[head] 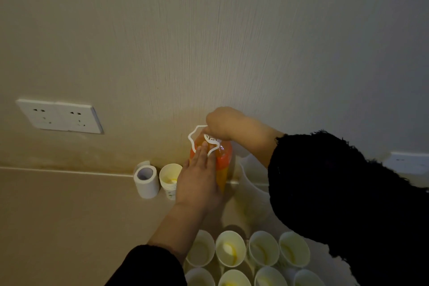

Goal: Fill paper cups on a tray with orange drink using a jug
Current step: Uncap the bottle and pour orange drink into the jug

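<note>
The left hand (199, 181) lies flat on the side of a clear plastic bottle of orange drink (224, 160). Its fingers are straight and pressed together, with the tips on a white plastic carry loop (192, 139). The right hand (222, 123) curls its fingers over the bottle's top, and the cap is hidden under them. Just right of the fingers stands a pale clear plastic jug (253, 183). The white paper cups (231, 248) stand in rows well below both hands. Left of the left fingers is a small stack of cups (170, 176).
</note>
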`<move>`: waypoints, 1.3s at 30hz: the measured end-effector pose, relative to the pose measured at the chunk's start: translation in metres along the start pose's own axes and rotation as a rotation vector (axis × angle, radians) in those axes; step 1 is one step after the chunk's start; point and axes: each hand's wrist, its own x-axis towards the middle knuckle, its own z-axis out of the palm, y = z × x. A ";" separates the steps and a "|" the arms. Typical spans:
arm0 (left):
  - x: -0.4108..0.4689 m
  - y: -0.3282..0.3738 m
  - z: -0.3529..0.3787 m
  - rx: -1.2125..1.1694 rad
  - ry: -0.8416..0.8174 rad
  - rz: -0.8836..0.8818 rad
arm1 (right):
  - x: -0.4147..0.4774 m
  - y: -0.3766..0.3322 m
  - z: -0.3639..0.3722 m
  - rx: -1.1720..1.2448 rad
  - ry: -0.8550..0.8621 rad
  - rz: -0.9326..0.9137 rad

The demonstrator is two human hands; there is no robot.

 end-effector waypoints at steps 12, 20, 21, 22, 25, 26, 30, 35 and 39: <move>0.003 -0.002 0.000 0.030 0.007 0.004 | -0.006 0.013 0.006 0.018 0.133 -0.218; 0.003 -0.002 0.001 0.046 -0.001 -0.004 | -0.002 0.008 0.015 -0.087 0.201 -0.207; 0.003 -0.001 0.002 0.049 0.001 -0.003 | -0.002 0.009 0.017 -0.109 0.207 -0.214; 0.003 -0.002 0.003 0.052 0.004 -0.005 | -0.003 0.010 0.017 -0.108 0.211 -0.216; 0.005 -0.004 0.004 0.064 0.007 -0.007 | -0.004 0.018 0.016 -0.032 0.210 -0.215; 0.005 -0.004 0.004 0.067 0.009 -0.004 | -0.005 0.021 0.015 0.009 0.213 -0.206; 0.003 -0.004 0.003 0.029 0.013 0.012 | -0.015 0.028 0.010 0.428 0.369 -0.015; 0.002 0.001 -0.007 -0.369 0.167 -0.041 | -0.029 0.029 0.026 1.642 0.450 0.285; 0.005 0.013 -0.029 -0.698 0.463 -0.193 | -0.048 0.025 0.037 2.129 0.342 0.247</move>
